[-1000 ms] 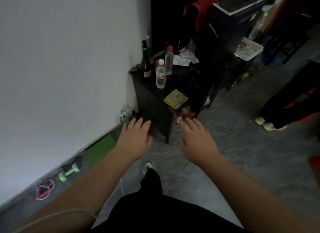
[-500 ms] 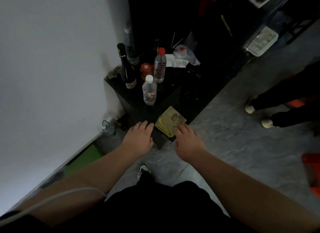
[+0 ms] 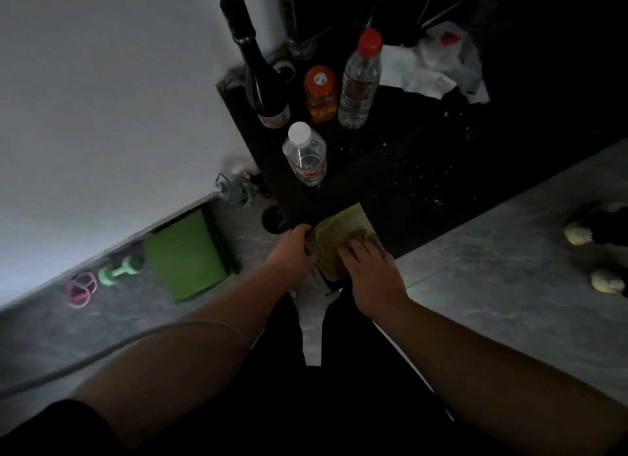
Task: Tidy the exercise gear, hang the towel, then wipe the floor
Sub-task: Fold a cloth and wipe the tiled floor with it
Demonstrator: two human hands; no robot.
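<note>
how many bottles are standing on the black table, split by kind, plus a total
Clear plastic water bottles: 2, red-capped and white-capped
Dark glass wine bottle: 1
Small orange-capped bottle: 1
Total: 4

Pretty dim shot overall, with the white wall (image 3: 102, 116) catching most of the light and glowing brightest toward the upper left. Right of that wall the black table (image 3: 424, 170) is swallowing detail and everything behind it is sinking into near-black. Wide-angle lens is bending the wall's base line, and the edges are looking soft and grainy.
</note>
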